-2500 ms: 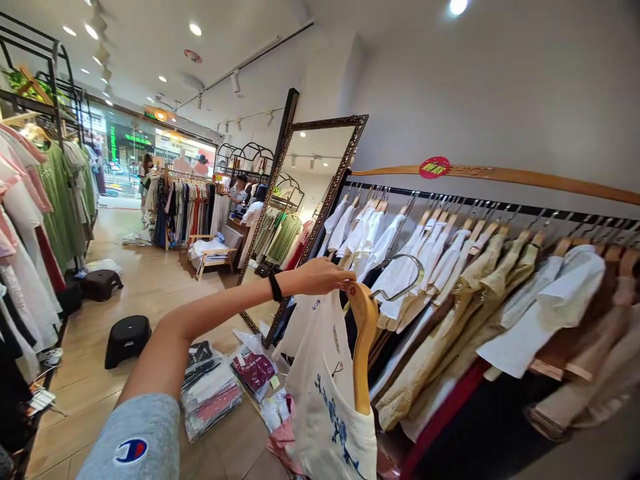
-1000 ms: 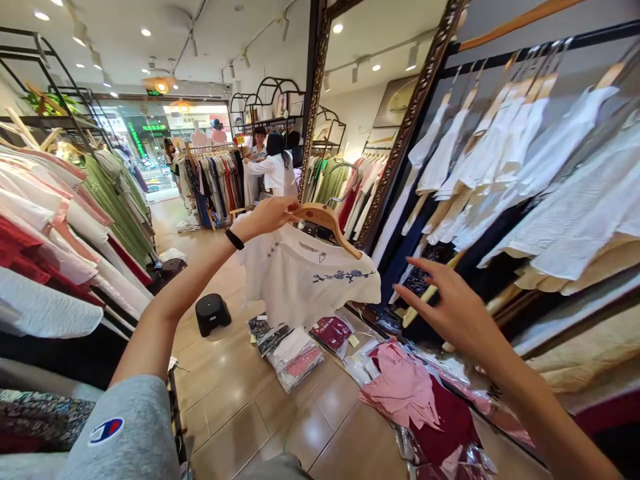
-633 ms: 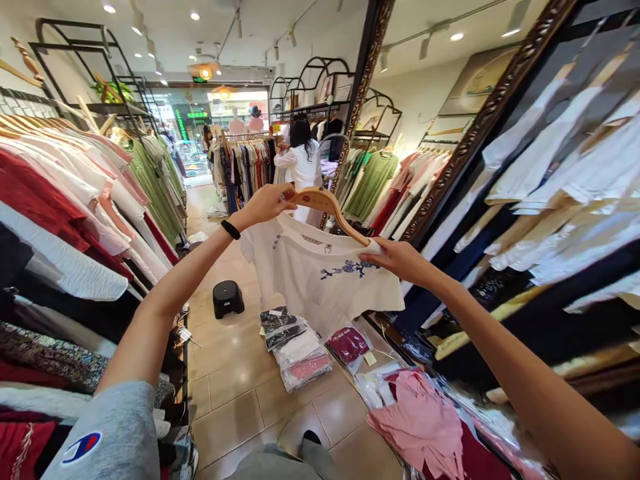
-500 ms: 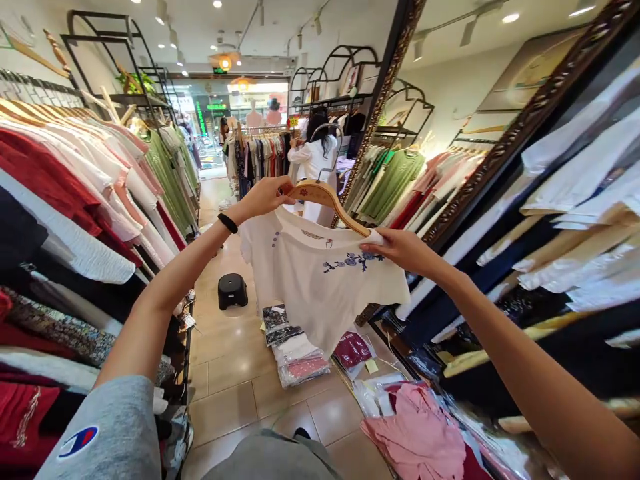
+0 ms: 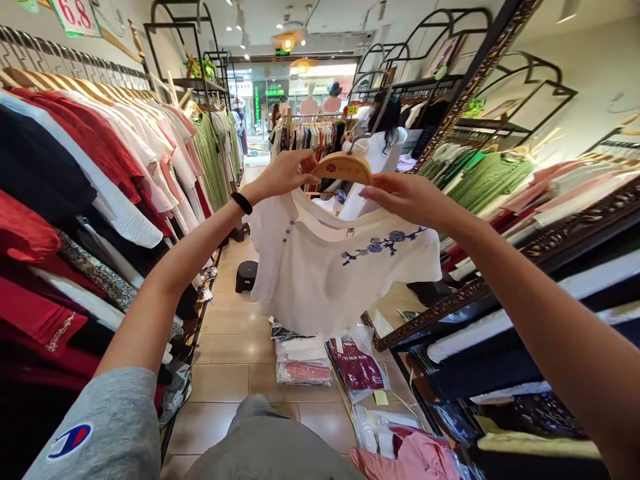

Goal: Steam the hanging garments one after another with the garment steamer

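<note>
A white short-sleeved blouse (image 5: pixel 325 283) hangs in front of me on a wooden clothes hanger (image 5: pixel 343 167) with a metal hook. Blue flower embroidery and small dark buttons mark its front. My left hand (image 5: pixel 289 173) is closed on the hanger's left side by the neckline, thumb and fingers pinching it. On the other side, my right hand (image 5: pixel 407 199) is closed at the hanger's right arm, which its fingers partly hide. The blouse's right shoulder lies beneath that hand, and whether the fingers also grip the cloth I cannot tell.
Clothes racks (image 5: pixel 75 73) line the left wall. A large ornate framed mirror (image 5: pixel 440 320) leans at right. On the floor are a black stool (image 5: pixel 246 277), bagged garments (image 5: pixel 303 360), a maroon packet (image 5: pixel 355 365) and pink cloth (image 5: pixel 420 460). A person in white (image 5: pixel 383 153) stands farther back.
The hanger and blouse have risen slightly and come squarer to me. My right hand has moved from the blouse's shoulder up along the hanger. The view has shifted, moving the room's contents rightward.
</note>
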Action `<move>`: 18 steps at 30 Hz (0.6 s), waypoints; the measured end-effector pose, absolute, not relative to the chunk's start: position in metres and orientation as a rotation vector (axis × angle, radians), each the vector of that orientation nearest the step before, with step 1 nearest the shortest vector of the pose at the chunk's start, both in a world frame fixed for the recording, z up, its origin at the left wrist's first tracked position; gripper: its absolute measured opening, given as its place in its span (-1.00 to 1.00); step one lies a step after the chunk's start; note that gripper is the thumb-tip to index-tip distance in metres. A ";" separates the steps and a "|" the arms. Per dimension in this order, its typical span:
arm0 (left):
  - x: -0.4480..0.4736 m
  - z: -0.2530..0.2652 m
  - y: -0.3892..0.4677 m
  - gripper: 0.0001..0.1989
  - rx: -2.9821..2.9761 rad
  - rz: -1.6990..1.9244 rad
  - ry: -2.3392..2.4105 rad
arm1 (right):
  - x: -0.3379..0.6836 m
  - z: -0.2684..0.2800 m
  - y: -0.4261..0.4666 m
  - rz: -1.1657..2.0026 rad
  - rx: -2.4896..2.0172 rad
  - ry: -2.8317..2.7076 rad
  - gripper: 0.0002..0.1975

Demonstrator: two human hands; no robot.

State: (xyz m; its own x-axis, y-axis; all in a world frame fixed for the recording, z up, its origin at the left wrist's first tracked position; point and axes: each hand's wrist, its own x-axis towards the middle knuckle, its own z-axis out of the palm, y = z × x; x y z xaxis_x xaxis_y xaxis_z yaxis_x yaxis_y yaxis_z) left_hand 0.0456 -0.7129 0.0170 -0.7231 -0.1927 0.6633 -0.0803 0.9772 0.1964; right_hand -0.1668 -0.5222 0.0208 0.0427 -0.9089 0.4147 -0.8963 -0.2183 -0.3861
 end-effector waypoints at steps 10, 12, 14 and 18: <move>0.071 0.019 -0.765 -0.52 0.354 -0.304 -2.486 | -0.168 0.033 -0.585 -1.151 -2.056 1.585 -0.50; 0.081 0.012 -0.784 -0.60 0.399 -0.354 -2.559 | -0.172 0.027 -0.600 -1.142 -2.013 1.582 -0.48; 0.087 0.002 -0.803 -0.65 0.427 -0.401 -2.593 | -0.173 0.022 -0.617 -1.093 -1.993 1.591 -0.46; 0.094 -0.019 -0.844 -0.63 0.458 -0.454 -2.587 | -0.167 0.012 -0.656 -0.992 -1.945 1.645 -0.45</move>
